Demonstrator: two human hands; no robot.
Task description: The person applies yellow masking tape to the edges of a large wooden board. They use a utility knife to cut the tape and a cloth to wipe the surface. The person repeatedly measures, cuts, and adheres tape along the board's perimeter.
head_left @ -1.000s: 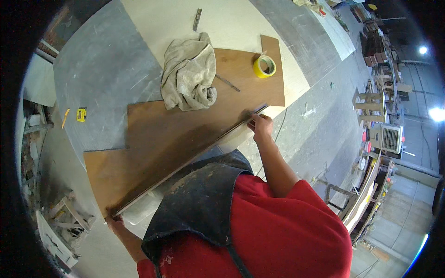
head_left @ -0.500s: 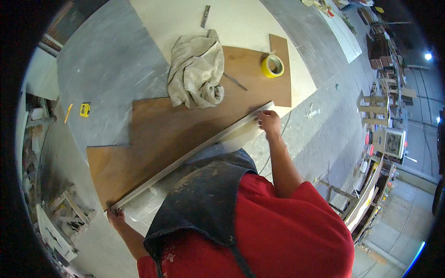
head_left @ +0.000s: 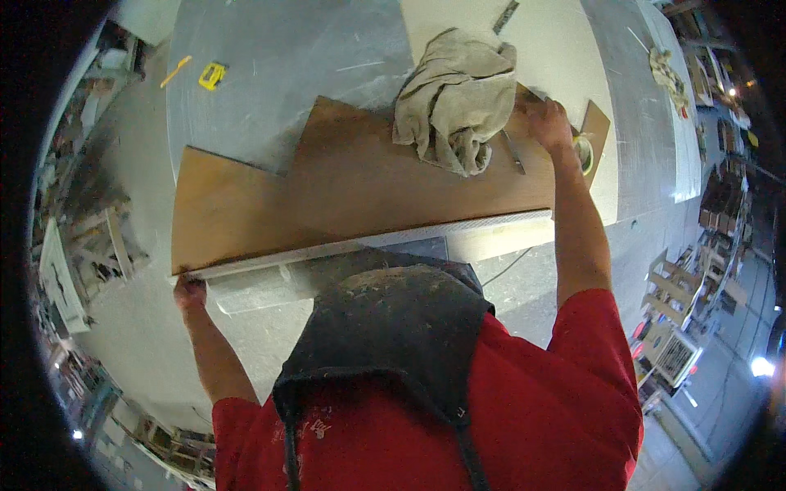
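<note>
Left hand (head_left: 190, 292): at the near left corner of the stepped brown board (head_left: 344, 192), fingers curled against the end of the pale straight strip (head_left: 368, 244) lying along the board's near edge; how firm the grip is cannot be told.
Right hand (head_left: 548, 124): reaching far right over the board, fingers bent down beside the crumpled grey cloth (head_left: 454, 102); whether it holds anything cannot be told.
Yellow tape roll (head_left: 583, 152): just right of that hand, partly hidden.
Thin metal tool (head_left: 513, 152): on the board, between cloth and wrist.
Yellow tape measure (head_left: 212, 76): far left on the grey table (head_left: 286, 57), well apart.
</note>
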